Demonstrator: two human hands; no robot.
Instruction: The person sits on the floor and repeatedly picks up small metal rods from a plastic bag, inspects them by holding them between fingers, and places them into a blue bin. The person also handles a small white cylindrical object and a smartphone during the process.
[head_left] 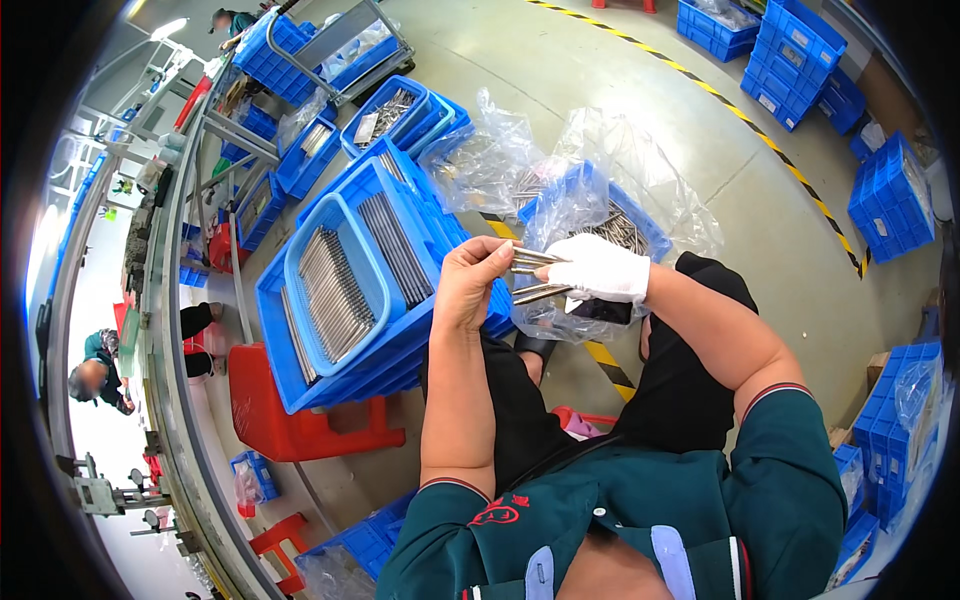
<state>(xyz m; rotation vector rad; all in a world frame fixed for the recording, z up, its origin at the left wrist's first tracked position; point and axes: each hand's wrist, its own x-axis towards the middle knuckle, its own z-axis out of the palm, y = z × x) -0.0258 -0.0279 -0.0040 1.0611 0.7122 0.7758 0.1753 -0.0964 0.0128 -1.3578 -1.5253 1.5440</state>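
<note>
Several slim metal rods [538, 293] are between my two hands, above a plastic-lined bin. My bare left hand [472, 278] is closed, with thumb and fingers pinching the rods' left ends. My right hand [606, 268], in a white glove, is closed around the same bunch from the right; its palm side is hidden. Below and beyond the glove, a blue bin [655, 243] holds many loose rods [620, 232] inside clear plastic [650, 165]. To the left, a light-blue basket [297, 262] holds rods laid side by side in a neat row.
The basket rests on stacked blue crates [275, 330], beside a red stool [270, 400]. Another blue bin [352, 130] of metal parts stands farther off. Blue crates [890, 200] line the right side. Black-and-yellow floor tape [735, 112] curves behind. A person [100, 370] is at the far left.
</note>
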